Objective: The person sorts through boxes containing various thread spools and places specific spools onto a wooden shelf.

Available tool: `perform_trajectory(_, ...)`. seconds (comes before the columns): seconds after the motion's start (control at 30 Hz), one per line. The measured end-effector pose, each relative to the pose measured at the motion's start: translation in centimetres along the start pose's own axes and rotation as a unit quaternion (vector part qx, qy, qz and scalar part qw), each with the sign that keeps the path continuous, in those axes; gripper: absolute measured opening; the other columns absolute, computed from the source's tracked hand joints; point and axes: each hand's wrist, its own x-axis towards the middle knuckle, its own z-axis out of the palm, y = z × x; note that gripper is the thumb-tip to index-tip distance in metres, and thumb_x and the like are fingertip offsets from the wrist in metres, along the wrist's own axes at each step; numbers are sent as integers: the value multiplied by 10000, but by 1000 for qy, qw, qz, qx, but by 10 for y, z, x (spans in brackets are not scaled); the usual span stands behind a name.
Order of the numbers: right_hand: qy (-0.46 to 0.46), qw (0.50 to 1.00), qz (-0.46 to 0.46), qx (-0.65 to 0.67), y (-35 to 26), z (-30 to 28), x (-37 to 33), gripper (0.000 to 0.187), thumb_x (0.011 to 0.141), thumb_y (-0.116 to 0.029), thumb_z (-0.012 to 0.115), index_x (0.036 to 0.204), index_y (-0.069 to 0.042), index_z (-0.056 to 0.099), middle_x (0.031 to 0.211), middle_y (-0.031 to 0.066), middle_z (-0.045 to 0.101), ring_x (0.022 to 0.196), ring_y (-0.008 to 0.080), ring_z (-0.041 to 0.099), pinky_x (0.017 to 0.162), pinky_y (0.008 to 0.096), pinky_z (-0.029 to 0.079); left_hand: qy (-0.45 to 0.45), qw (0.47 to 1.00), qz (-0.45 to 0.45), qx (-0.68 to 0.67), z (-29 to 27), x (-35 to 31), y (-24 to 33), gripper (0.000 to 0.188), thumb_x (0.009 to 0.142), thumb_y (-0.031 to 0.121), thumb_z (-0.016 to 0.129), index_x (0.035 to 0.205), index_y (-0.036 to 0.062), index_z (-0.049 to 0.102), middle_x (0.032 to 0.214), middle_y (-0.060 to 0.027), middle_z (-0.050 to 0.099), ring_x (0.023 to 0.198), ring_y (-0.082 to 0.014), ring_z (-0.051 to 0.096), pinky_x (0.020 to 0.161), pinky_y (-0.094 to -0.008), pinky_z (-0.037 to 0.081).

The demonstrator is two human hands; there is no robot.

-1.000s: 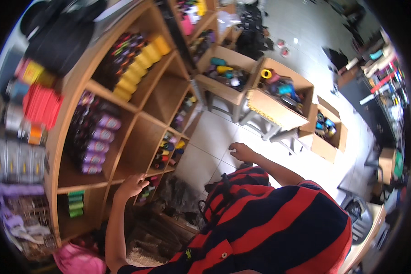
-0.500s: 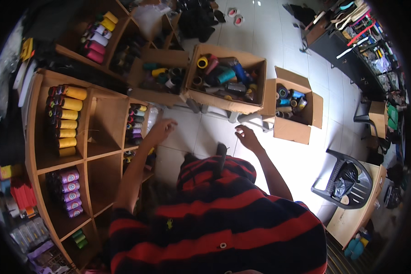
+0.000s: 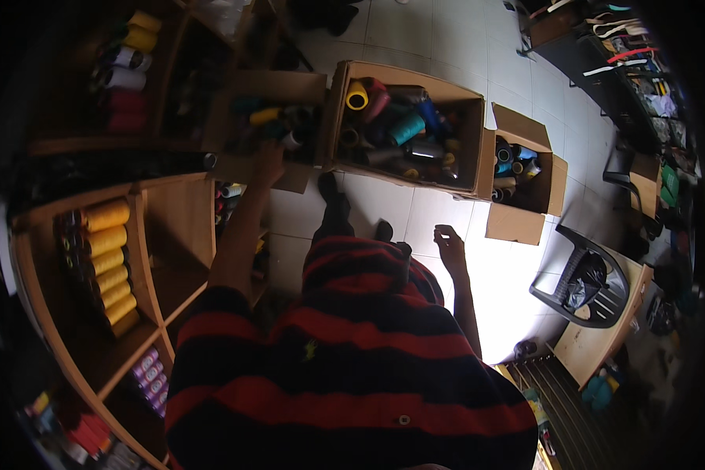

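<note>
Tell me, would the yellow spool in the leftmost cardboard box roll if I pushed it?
The yellow spool would probably try to roll, since it looks round and lies on its side. It likely wouldn't go far, because other spools crowd near it and the cardboard box has walls around them. It looks straight and solid, so it's probably stiff.

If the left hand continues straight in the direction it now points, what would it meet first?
The left hand points into the leftmost cardboard box, so probably the yellow spool or a neighbouring one; shadow leaves depth unclear.
</note>
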Motion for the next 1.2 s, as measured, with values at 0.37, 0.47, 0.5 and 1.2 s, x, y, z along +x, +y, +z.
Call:
perform_trajectory(0.37, 42, 998, 13, 49, -131, 62, 94, 259, 915, -175, 590, 1116, -12, 598, 986, 135, 674, 890, 217, 677, 768, 317, 508, -54, 996, -8, -73, 26, 31, -15, 493, 764, 229, 669, 1195, 66, 492, 1135, -157, 552, 1096, -339, 514, 891, -558, 394)
perform_trajectory(0.47, 40, 998, 9, 50, -145, 66, 111, 267, 907, -186, 581, 1107, -11, 604, 950, 128, 684, 892, 206, 675, 778, 320, 499, -28, 993, -22, -116, 16, 40, -10, 458, 764, 201, 667, 1164, 53, 501, 1102, -162, 565, 1087, -348, 515, 890, -536, 397)
perform_trajectory(0.5, 40, 997, 15, 57, -149, 68, 117, 266, 905, -183, 577, 1106, -11, 605, 940, 126, 685, 892, 202, 674, 781, 320, 497, -4, 990, -16, -142, 18, 42, -11, 435, 761, 183, 667, 1145, 50, 511, 1087, -165, 569, 1069, -352, 524, 882, -521, 407)
perform_trajectory(1.2, 63, 986, -5, 155, -110, 35, 166, 243, 911, -172, 586, 1099, -20, 603, 933, 115, 674, 810, 181, 670, 698, 302, 504, 120, 942, 120, -289, -45, 98, 104, 240, 784, 80, 607, 1022, 50, 609, 946, -152, 605, 941, -343, 576, 852, -420, 470)
